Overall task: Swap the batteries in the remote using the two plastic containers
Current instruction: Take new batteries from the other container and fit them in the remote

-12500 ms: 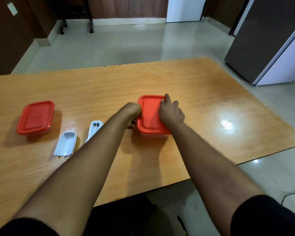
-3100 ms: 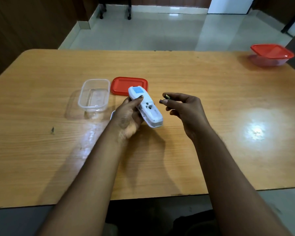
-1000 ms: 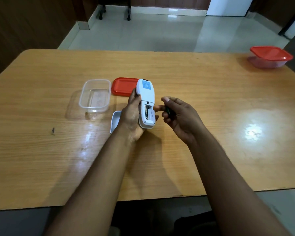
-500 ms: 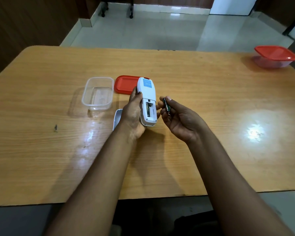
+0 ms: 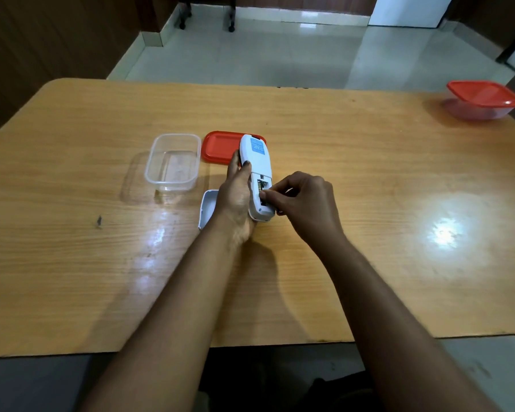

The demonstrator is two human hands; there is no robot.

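Observation:
My left hand [image 5: 235,197] grips a white remote [image 5: 257,162], back side up, with its battery bay uncovered. My right hand [image 5: 304,200] pinches a battery [image 5: 262,191] and presses it into that bay; the battery is mostly hidden by my fingertips. The remote's white cover [image 5: 206,208] lies on the table just left of my left wrist. An open clear plastic container [image 5: 173,162] stands to the left, with its red lid [image 5: 220,147] lying flat beside it, partly behind the remote. A second container with a red lid on [image 5: 485,99] sits far right.
The wooden table [image 5: 369,203] has its front edge near me and bare surface on both sides of my arms. A small dark speck [image 5: 99,221] marks the left part. Tiled floor and dark wall panels lie beyond the far edge.
My right hand has moved left from beside the remote onto its battery bay, bringing the battery down into it. The remote stays in my left hand, slightly lower.

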